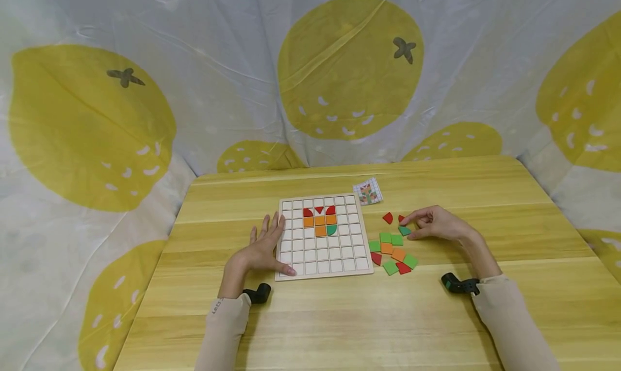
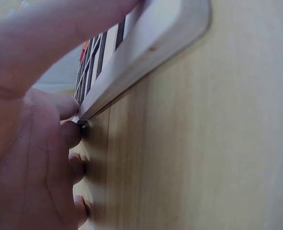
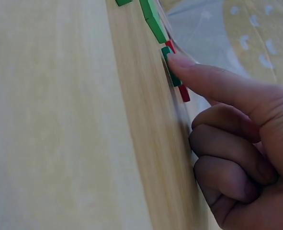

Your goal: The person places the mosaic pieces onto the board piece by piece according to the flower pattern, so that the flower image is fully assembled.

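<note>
A wooden grid board [image 1: 293, 252] lies on the table with red, orange and dark green tiles in its upper middle cells. My left hand [image 1: 259, 250] rests along its left side, fingers spread and thumb over the near left corner; in the left wrist view the thumb lies across the board's frame [image 2: 160, 36]. To the right of the board, my right hand [image 1: 439, 224] pinches a dark green rounded tile [image 1: 405, 231] between thumb and index finger. The right wrist view has the thumb on that tile [image 3: 170, 67], with the other fingers curled; the index fingertip is hidden.
Loose light green [image 1: 397, 240], orange [image 1: 398, 254] and red tiles [image 1: 376, 258] lie right of the board. Another red tile [image 1: 387, 218] sits farther back. A pattern card [image 1: 368, 191] lies by the board's far right corner. A lemon-print cloth [image 1: 233, 80] hangs behind the table.
</note>
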`<state>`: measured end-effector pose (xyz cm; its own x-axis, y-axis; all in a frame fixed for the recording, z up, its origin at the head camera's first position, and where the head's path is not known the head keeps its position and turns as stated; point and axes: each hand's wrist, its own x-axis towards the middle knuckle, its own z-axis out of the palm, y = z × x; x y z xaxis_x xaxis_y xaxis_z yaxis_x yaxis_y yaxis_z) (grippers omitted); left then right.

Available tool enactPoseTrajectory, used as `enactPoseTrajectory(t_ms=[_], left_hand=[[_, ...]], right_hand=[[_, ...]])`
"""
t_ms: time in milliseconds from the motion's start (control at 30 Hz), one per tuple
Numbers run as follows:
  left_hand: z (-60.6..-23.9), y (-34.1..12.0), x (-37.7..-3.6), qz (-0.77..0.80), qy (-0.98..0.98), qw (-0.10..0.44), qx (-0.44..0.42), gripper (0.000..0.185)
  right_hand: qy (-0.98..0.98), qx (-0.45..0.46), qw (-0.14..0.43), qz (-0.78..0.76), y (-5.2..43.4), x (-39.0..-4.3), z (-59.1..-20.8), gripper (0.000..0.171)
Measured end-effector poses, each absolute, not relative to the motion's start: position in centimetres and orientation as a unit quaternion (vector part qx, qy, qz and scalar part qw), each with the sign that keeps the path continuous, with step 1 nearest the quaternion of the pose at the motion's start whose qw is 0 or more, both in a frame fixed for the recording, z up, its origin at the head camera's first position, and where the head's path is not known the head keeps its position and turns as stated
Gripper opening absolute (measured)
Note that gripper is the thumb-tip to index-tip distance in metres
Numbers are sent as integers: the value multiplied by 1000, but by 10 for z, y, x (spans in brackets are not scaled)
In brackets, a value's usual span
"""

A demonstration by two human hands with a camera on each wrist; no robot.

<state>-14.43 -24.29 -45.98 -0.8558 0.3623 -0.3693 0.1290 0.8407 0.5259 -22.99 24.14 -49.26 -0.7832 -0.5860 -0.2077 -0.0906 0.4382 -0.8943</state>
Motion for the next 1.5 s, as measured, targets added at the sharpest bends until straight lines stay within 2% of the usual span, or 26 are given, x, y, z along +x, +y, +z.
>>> enactPoseTrajectory(t_ms=[400,667,867,1000,1133,1300,1500], left_hand=[[-461,-242,-144,249,931,235,128,141],[-459,-243,-144,253,930,234,128,141],[-460,-243,-145,253,930,234,128,142],[-461,-243,-145,254,930,234,127,142],[-461,-243,-145,253,930,234,127,142],[-461,-243,-145,253,930,234,128,142],[-460,-243,-145,252,930,235,129,142]], right_hand=[[832,-161,247,-470,248,-229,-490,22],[826,-160,247,-480,239,-227,-489,29],[822,-212,243,-469,233,-229,-488,37],[813,-237,253,-467,229,-230,-489,33],[829,-209,236,-462,225,-228,-486,27],[853,-174,216,-442,223,-226,-484,29],[840,-199,231,-449,226,-227,-483,34]])
